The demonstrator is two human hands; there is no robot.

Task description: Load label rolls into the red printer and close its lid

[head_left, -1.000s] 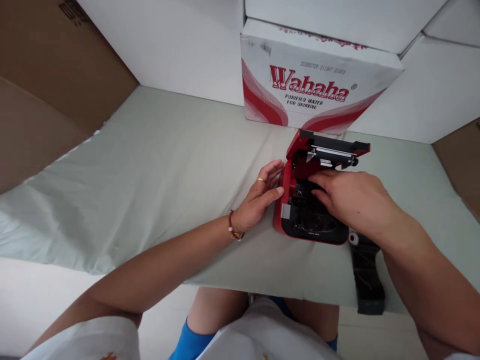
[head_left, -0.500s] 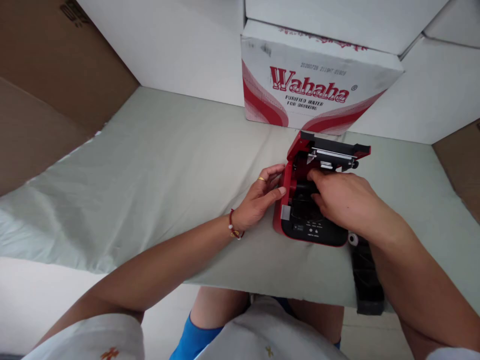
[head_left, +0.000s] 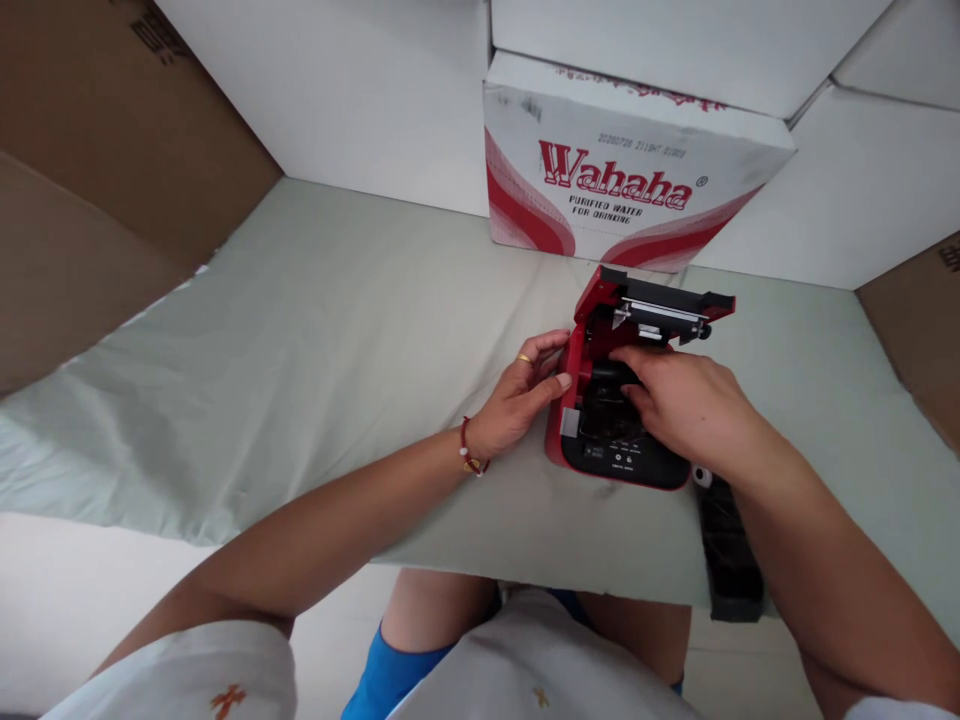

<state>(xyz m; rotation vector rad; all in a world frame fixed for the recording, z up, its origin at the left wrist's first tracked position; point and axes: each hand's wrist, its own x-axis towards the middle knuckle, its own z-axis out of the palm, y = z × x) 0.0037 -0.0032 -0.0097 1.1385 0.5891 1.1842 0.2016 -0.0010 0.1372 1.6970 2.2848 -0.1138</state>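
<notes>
A compact red-and-black printer [head_left: 660, 468] lies on the cloth with its lid [head_left: 660, 292] raised. My left hand [head_left: 525, 395] steadies its left side, thumb on the red rim and fingers along the outer wall. Inside the bay, my right hand [head_left: 686, 400] has its thumb and forefinger around a dark roll [head_left: 609, 372]. Glossy black film [head_left: 606, 412] shows below that roll. The other right fingers are partly hidden.
Beside the printer, a long black object [head_left: 731, 550] with a round white end reaches the table's front edge. A Wahaha water carton [head_left: 622, 180] stands behind, against white boxes [head_left: 375, 100]. Brown cardboard [head_left: 97, 200] borders the left. Pale green cloth [head_left: 337, 330] covers the table.
The view has shifted slightly. Both hands stay in nearly the same places on the printer, the right one still inside its bay; the lid remains raised.
</notes>
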